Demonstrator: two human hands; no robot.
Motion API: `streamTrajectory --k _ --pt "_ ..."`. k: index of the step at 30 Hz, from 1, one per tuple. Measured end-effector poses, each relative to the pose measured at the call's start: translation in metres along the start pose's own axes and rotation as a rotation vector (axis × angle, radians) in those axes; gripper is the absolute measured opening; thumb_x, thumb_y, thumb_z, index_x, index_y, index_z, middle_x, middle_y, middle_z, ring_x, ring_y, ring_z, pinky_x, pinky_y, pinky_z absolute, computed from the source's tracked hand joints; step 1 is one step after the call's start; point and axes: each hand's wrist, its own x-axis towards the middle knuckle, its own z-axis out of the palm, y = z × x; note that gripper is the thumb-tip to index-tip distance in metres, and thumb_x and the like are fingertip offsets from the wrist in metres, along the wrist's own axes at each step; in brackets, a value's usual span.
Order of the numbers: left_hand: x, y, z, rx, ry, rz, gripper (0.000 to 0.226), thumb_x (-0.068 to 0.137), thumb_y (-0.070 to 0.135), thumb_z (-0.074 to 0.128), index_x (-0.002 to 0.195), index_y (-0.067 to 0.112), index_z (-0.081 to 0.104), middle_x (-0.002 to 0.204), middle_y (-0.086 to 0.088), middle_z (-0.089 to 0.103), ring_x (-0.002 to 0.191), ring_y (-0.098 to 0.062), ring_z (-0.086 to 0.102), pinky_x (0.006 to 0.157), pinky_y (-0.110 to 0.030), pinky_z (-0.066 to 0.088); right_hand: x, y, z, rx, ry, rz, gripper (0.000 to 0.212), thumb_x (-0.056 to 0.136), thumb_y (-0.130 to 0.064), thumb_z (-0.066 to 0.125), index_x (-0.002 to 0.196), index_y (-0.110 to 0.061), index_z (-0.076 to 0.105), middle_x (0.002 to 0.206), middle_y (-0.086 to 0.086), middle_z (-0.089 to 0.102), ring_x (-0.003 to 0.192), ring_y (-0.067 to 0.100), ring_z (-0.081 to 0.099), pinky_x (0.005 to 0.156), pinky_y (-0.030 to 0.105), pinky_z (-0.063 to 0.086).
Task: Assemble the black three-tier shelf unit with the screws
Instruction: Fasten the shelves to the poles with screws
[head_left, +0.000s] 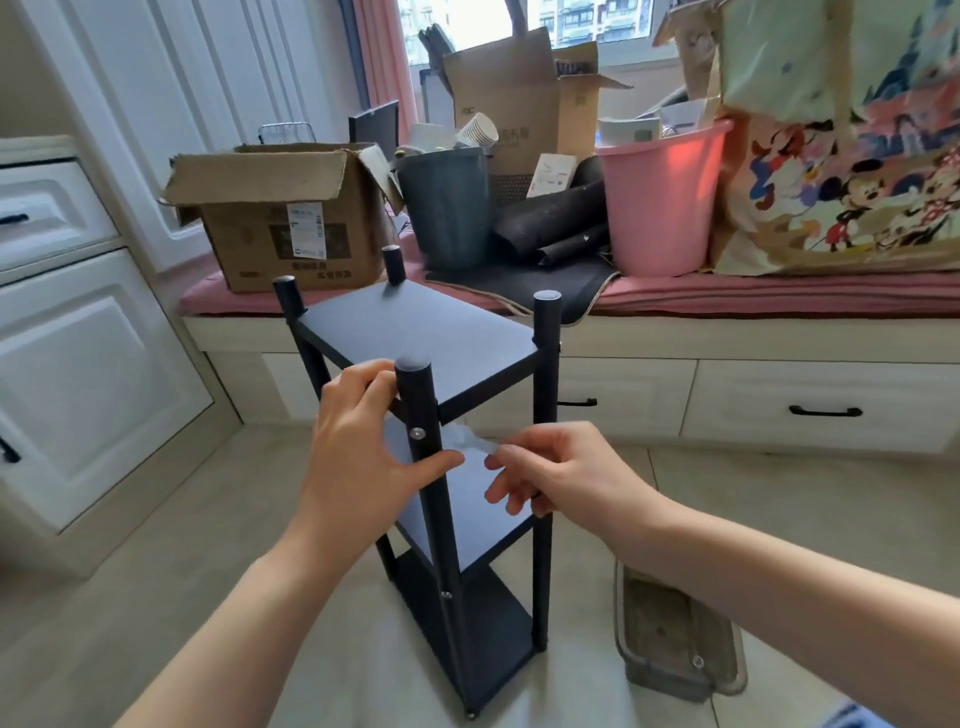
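The black three-tier shelf unit (431, 332) stands upright on the floor in front of me, with round posts at its corners. A silver screw head (417, 432) shows on the near post just below the top shelf, and another screw (445, 595) sits lower on the same post. My left hand (358, 441) grips the near post, thumb pressed against it under the upper screw. My right hand (550, 467) pinches a small clear plastic bag (470, 440) just right of that post, above the middle shelf.
A window bench (675, 332) with drawers runs behind the shelf, carrying a cardboard box (280, 218), a dark bin (447, 208), a pink bucket (662, 202) and a printed bag (852, 156). White cabinets (78, 364) stand left. A clear tray (675, 634) lies on the floor at right.
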Motion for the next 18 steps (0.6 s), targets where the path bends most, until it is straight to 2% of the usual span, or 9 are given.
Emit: streamTrajectory --k 2,5,8,10,12,15,18 --pt "-0.003 -0.004 -0.003 -0.042 -0.002 0.010 0.062 0.062 0.037 0.089 0.116 0.019 0.065 0.128 0.009 0.046 0.124 -0.018 0.039 0.104 -0.033 0.040 0.004 0.002 0.003 -0.001 0.052 0.002 0.022 0.098 -0.019 0.057 0.088 -0.010 0.074 0.067 0.000 0.072 0.056 0.007 0.060 0.053 0.017 0.046" --pt "-0.008 -0.008 -0.009 -0.193 -0.005 -0.041 0.052 0.063 0.052 0.078 0.110 0.039 0.061 0.133 0.015 0.043 0.132 -0.010 0.036 0.104 -0.013 0.030 0.014 0.007 0.009 0.031 0.108 0.030 0.020 0.095 -0.019 0.061 0.085 -0.013 0.078 0.056 -0.007 0.058 0.053 0.007 0.049 0.054 0.017 0.043" --pt "-0.011 -0.014 -0.011 -0.365 0.026 -0.172 0.062 0.060 0.066 0.081 0.114 0.053 0.055 0.131 0.025 0.040 0.129 0.000 0.043 0.099 -0.014 0.037 0.023 0.009 0.015 0.103 0.104 0.037 0.018 0.095 -0.021 0.063 0.090 -0.017 0.079 0.059 -0.009 0.057 0.056 0.004 0.051 0.059 0.016 0.047" --pt "-0.010 -0.017 -0.011 -0.481 0.029 -0.317 0.076 0.053 0.069 0.081 0.120 0.054 0.049 0.129 0.029 0.041 0.121 0.003 0.051 0.090 -0.016 0.045 0.028 0.009 0.018 0.128 0.091 0.017 0.018 0.096 -0.022 0.062 0.095 -0.018 0.079 0.063 -0.010 0.062 0.061 0.001 0.056 0.062 0.016 0.051" --pt "-0.007 -0.020 -0.008 -0.658 -0.003 -0.475 0.091 0.046 0.066 0.084 0.125 0.049 0.042 0.129 0.020 0.050 0.112 -0.003 0.061 0.088 -0.021 0.049 0.031 0.009 0.020 0.130 0.083 0.002 0.018 0.097 -0.021 0.060 0.096 -0.019 0.078 0.068 -0.009 0.066 0.065 0.001 0.059 0.065 0.016 0.052" --pt "-0.004 -0.025 -0.006 -0.890 -0.090 -0.577 0.110 0.046 0.050 0.088 0.140 0.038 0.032 0.118 0.000 0.071 0.106 -0.015 0.070 0.100 -0.037 0.051 0.030 0.011 0.021 0.120 0.082 -0.018 0.020 0.098 -0.018 0.058 0.094 -0.020 0.078 0.077 -0.006 0.072 0.069 0.002 0.061 0.067 0.017 0.054" --pt "-0.003 -0.026 -0.005 -1.017 -0.189 -0.570 0.112 0.061 0.026 0.090 0.147 0.038 0.019 0.110 -0.006 0.076 0.103 -0.020 0.073 0.088 -0.030 0.058 0.027 0.013 0.018 0.092 0.093 -0.059 0.021 0.098 -0.016 0.058 0.093 -0.023 0.077 0.082 -0.006 0.074 0.069 0.001 0.061 0.067 0.016 0.054"
